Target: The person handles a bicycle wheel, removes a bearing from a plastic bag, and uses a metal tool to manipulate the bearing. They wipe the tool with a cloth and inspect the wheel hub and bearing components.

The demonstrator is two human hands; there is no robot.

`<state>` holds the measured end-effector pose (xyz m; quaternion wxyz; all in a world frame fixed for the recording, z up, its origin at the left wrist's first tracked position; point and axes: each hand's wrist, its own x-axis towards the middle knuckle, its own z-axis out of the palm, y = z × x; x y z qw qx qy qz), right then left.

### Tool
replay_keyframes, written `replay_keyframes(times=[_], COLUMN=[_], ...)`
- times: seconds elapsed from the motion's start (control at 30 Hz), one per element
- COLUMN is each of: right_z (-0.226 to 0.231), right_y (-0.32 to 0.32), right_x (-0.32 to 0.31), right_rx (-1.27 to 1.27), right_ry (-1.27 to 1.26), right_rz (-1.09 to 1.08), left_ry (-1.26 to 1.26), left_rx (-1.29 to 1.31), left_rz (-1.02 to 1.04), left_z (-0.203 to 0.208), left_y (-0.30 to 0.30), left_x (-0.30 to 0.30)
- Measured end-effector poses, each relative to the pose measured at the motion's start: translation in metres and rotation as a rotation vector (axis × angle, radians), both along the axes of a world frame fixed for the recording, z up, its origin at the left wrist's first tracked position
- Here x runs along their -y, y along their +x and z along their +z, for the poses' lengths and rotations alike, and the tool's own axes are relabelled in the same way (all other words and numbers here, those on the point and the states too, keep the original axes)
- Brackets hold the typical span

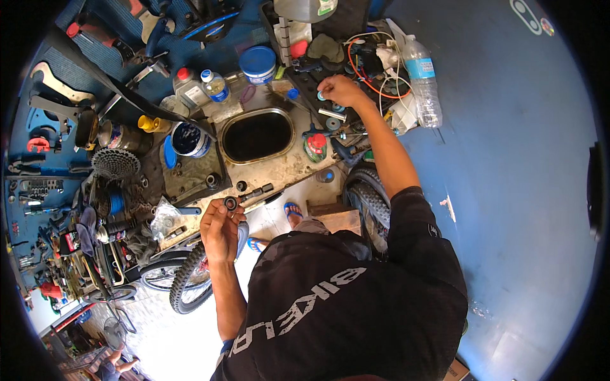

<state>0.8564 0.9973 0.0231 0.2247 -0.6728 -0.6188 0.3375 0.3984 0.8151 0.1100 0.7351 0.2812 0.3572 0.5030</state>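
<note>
My left hand (220, 233) is raised over the bench's front edge, its fingers pinching a dark ring-shaped metal part (230, 203). Just beyond it, on the bench, lies a tool with a dark handle (257, 193). My right hand (343, 91) reaches to the far right of the bench, over a dark tray (304, 81). Its fingertips are closed on a small teal-edged disc (321, 96). Near that hand are a silver tube (332, 115) and a grey round piece (332, 124). Both palms are turned out of sight.
An oval metal-rimmed basin (291, 136) is set in the bench. Around it stand an open blue tub (190, 140), a lidded blue tub (257, 65) and a green red-capped container (315, 147). A water bottle (422, 79) stands at right; bicycle tyres (190, 282) are below the bench.
</note>
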Motion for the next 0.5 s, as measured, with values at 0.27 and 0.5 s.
replay_keyframes(times=[0.27, 0.5], right_z=[0.025, 0.035], right_y=[-0.003, -0.011], right_x=[-0.013, -0.028], right_rx=[0.582, 0.591], right_ry=[-0.143, -0.267], right_rz=[-0.385, -0.334], left_ry=[-0.031, -0.026], left_rx=[-0.001, 0.013], left_rz=[0.060, 0.067], left_z=[-0.006, -0.010], left_y=[-0.013, -0.014], left_x=[0.008, 0.008])
